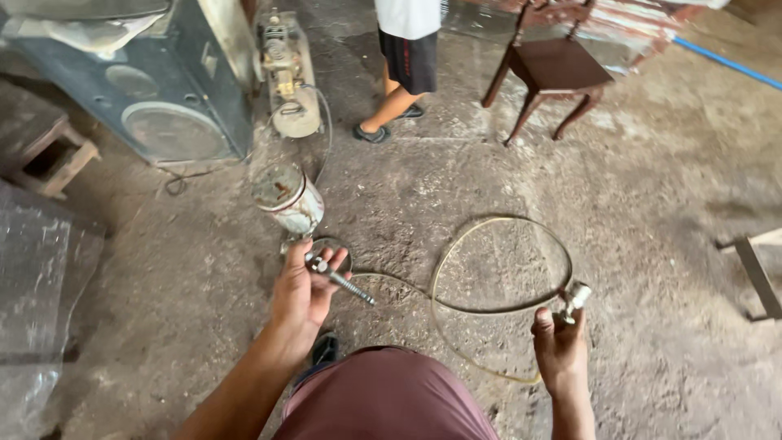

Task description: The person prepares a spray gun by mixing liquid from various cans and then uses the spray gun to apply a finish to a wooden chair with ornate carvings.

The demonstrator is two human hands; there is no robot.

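My left hand grips a spray gun by its metal body, and the gun's dirty metal cup stands up above my fingers. My right hand is closed on the metal fitting at the end of a thin yellowish hose. The hose lies in a loop on the concrete floor between my two hands and runs back toward the gun. Both hands are held apart over my knee in dark red shorts.
A small air compressor and a large speaker cabinet stand at the back left. Another person's legs are at the top centre. A dark wooden chair stands behind, a wooden stool at left, plastic sheeting beside it.
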